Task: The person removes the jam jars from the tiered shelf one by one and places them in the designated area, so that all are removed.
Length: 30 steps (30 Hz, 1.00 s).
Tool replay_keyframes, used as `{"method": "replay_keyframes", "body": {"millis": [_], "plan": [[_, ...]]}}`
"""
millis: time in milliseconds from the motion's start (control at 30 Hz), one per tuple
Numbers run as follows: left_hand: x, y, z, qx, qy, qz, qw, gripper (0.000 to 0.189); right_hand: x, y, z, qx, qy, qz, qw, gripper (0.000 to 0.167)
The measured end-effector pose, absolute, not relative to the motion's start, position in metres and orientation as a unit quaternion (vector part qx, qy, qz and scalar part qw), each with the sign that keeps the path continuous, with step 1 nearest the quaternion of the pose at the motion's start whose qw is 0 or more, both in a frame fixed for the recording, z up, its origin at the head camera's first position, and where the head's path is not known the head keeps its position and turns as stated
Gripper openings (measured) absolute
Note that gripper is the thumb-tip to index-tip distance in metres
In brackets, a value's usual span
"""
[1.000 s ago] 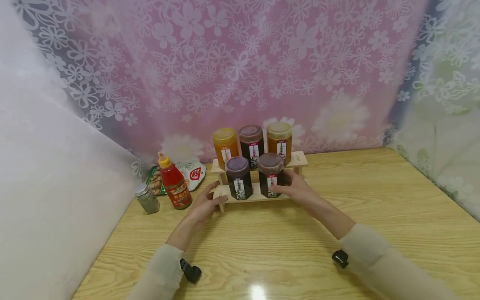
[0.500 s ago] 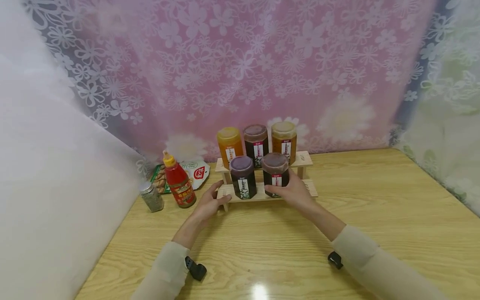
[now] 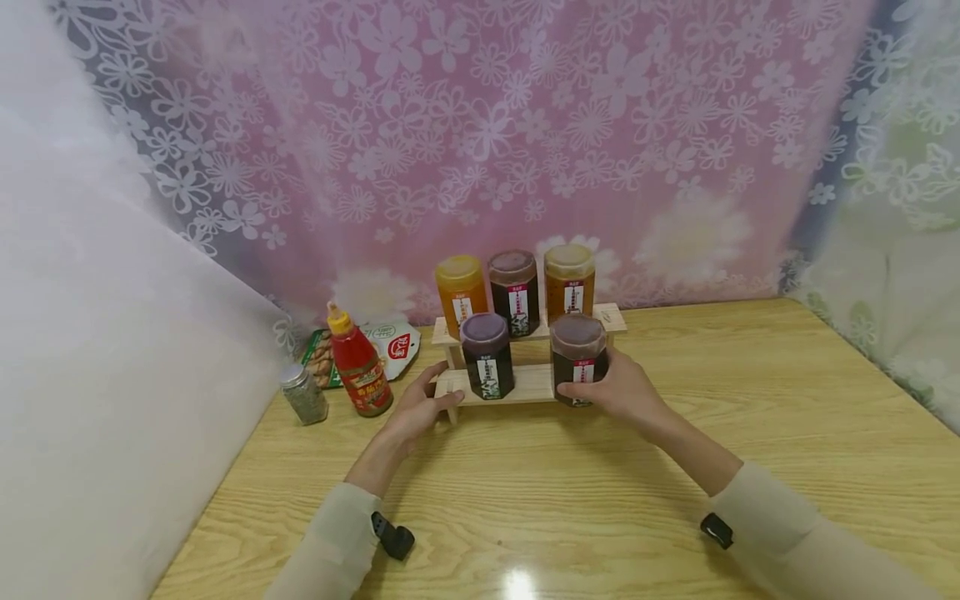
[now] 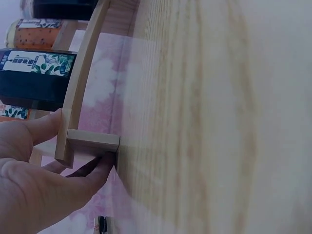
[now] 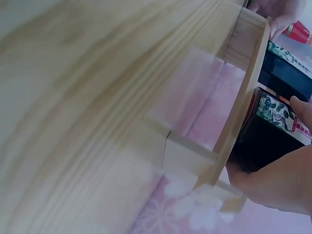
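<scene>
My right hand grips a dark jar with a red-and-white label, thumb across its front. The jar's base overlaps the front edge of the lower shelf of a two-step wooden rack, near its right end. In the right wrist view the dark jar is upright against the shelf board. My left hand holds the rack's left end. The left wrist view shows its thumb on the board and fingers behind the leg. A second dark jar, purple-lidded, stands left on the same shelf.
On the upper shelf stand a yellow-orange jar, a dark jar and an amber jar. Left of the rack are a red sauce bottle, a small shaker jar and flat food packets. A floral curtain hangs behind.
My right hand has moved the dark jar rightward and slightly toward me along the lower shelf, widening the gap to the purple-lidded jar. My left hand keeps its hold on the rack.
</scene>
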<state>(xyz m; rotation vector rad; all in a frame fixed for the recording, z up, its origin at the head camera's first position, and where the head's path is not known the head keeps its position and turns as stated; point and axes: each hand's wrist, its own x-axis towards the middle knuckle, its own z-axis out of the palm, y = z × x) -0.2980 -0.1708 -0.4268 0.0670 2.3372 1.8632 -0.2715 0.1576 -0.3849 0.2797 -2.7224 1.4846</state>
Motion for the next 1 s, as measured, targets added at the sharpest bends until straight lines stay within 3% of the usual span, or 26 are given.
{"method": "replay_keyframes", "body": {"millis": [300, 1000], "plan": [[-0.299, -0.166, -0.425, 0.041, 0.782, 0.617, 0.078, 0.074, -0.257, 0.189, -0.382, 0.077, -0.858, 0.507, 0.019, 0.095], [-0.298, -0.166, -0.416, 0.051, 0.811, 0.578, 0.078, 0.072, -0.251, 0.245, -0.378, 0.048, -0.863, 0.503, 0.004, 0.092]]}}
